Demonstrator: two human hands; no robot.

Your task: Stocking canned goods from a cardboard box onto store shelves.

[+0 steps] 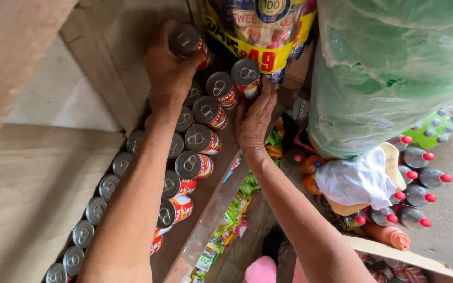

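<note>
Rows of small red-labelled tin cans [193, 165] with silver pull-tab lids stand on a wooden shelf [213, 183] seen from above. My left hand [166, 71] reaches to the far end of the rows and grips one such can [187, 42] by its side. My right hand [255, 118] holds another can [246, 76] at the far right end of the rows, fingers wrapped around it. Both forearms stretch up from the bottom of the view over the shelf.
A yellow printed snack bag [260, 31] hangs above the cans. A big green plastic-wrapped bundle [389, 68] stands at right, with red-capped bottles [418, 194] and a white cloth [360, 181] below it. Sachet strips [226, 225] hang under the shelf. A plank wall [43, 173] is at left.
</note>
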